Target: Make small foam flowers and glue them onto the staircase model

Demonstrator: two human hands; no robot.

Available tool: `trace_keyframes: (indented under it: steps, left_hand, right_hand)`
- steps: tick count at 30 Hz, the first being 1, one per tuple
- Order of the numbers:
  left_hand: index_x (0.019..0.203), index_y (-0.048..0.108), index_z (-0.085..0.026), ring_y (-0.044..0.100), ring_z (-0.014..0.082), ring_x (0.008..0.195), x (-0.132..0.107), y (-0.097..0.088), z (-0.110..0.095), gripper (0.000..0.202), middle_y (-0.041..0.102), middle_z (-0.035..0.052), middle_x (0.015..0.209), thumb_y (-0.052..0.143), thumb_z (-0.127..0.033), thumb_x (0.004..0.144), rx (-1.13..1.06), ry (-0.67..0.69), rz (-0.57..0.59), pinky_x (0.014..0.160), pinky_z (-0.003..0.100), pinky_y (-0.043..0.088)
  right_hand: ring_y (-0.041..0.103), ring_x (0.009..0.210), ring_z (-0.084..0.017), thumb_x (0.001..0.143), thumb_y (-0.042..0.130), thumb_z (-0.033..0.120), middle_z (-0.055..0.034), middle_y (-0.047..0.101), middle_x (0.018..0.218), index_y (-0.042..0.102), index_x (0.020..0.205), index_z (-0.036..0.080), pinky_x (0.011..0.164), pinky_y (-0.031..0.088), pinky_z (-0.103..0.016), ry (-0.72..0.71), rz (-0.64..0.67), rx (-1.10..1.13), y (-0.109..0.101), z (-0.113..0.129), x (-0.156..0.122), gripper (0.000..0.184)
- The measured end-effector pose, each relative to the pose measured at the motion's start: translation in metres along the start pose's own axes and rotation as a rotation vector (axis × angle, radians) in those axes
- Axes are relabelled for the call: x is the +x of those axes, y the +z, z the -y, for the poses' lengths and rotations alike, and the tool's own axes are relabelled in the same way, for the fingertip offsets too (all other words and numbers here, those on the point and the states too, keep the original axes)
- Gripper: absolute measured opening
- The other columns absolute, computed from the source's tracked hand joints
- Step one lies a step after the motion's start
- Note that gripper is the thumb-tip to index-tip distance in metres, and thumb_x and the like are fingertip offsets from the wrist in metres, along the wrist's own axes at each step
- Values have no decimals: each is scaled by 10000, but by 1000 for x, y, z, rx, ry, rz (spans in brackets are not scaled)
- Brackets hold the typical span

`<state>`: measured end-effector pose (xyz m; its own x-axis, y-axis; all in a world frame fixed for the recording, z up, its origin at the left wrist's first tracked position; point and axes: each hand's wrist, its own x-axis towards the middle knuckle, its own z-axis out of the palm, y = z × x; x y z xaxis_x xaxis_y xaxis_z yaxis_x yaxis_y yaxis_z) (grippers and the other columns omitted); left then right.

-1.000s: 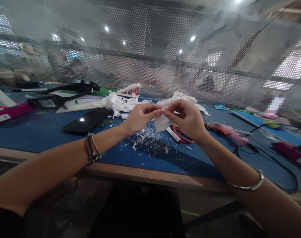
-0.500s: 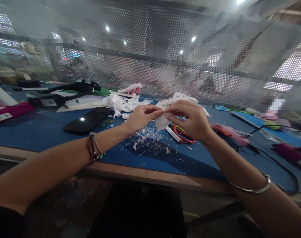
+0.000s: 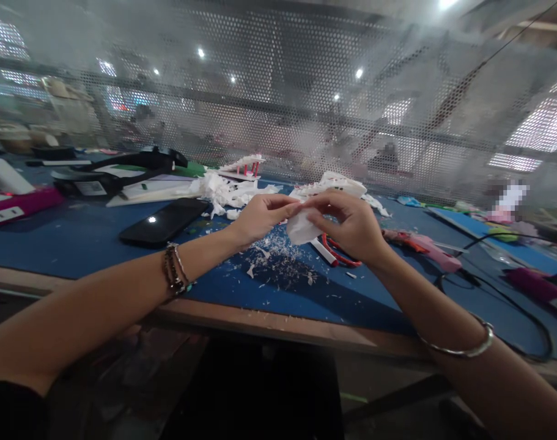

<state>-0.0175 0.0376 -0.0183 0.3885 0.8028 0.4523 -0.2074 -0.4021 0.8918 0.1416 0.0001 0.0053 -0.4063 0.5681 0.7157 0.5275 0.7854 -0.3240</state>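
Both my hands meet above the blue table top (image 3: 76,238) and pinch one small white piece of paper (image 3: 300,230). My left hand (image 3: 260,217) grips its upper left edge with thumb and fingers pressed together. My right hand (image 3: 349,223) is closed on its upper right edge. The piece hangs below my fingertips. Under it lie several tiny white scraps (image 3: 278,260) scattered on the table. Red-handled scissors (image 3: 340,253) and a white marker (image 3: 321,250) lie just beyond my right hand.
A black phone (image 3: 163,221) lies to the left. Heaps of torn white paper (image 3: 227,189) sit behind my hands. A pink glue gun (image 3: 425,244) with a black cable (image 3: 512,293) is at right. A perforated metal screen (image 3: 278,110) bounds the far side.
The two hands have shifted only slightly; the paper piece now hangs a little lower and fuller below my fingertips. Everything on the table stays where it was.
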Motion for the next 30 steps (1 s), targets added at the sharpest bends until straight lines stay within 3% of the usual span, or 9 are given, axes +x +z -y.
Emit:
trace_keyframes:
  steps: [9,20,30]
  left_hand:
    - [677,660,-141,540,114,643,-3,3,-1,156,642,31,683,635,-289,636,54,-17,10,589,222,402]
    - [704,669,-148,540,101,647,1,-1,3,153,652,34,694,638,-281,636,62,-21,26,636,222,419]
    - [737,677,-161,541,108,643,0,-2,5,187,654,32,702,626,-315,645,136,10,96,614,224,414]
  right_hand:
    - [522,635,-93,716,548,257,1,558,700,557,801,169,544,443,-210,119,-7,29,8,-3,-4,123]
    - [540,692,-118,737,494,128,-25,596,753,630,819,184,612,406,-247,-93,67,-241,-7,3,3,169]
    - [535,679,-112,750,516,182,-20,591,726,594,750,175,614,402,-240,-147,67,-303,-5,-1,1,78]
